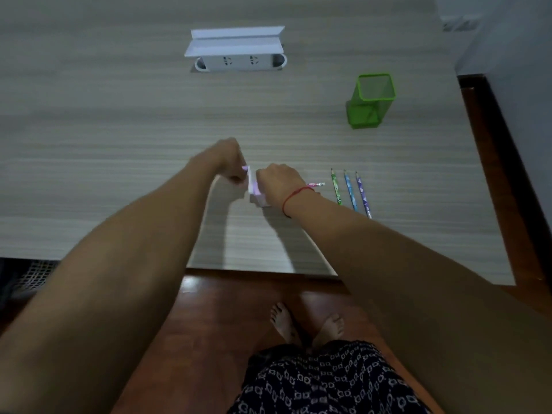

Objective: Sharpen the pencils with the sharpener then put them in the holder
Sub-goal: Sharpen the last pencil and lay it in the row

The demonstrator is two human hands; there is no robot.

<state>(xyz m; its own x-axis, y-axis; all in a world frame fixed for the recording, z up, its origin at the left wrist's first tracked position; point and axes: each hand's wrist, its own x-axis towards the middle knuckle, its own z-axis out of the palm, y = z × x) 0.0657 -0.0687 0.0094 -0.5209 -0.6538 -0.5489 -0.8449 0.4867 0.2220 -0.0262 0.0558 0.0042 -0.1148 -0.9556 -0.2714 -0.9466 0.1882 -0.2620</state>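
Note:
A white and pink sharpener (254,191) stands on the wood-grain table (119,138) near its front edge. My left hand (230,162) grips the pink crank at the sharpener's left side. My right hand (279,182) is curled over the sharpener's right side, and a pink pencil (316,184) sticks out to the right from under it. Three pencils lie side by side to the right: green (336,187), blue (350,190) and purple (363,194). A green mesh holder (371,100) stands upright at the back right.
A white socket box (239,52) with a raised lid is set into the table at the back centre. The table's right edge runs past the holder and the pencils. Below the front edge are the wooden floor and my bare feet (307,327).

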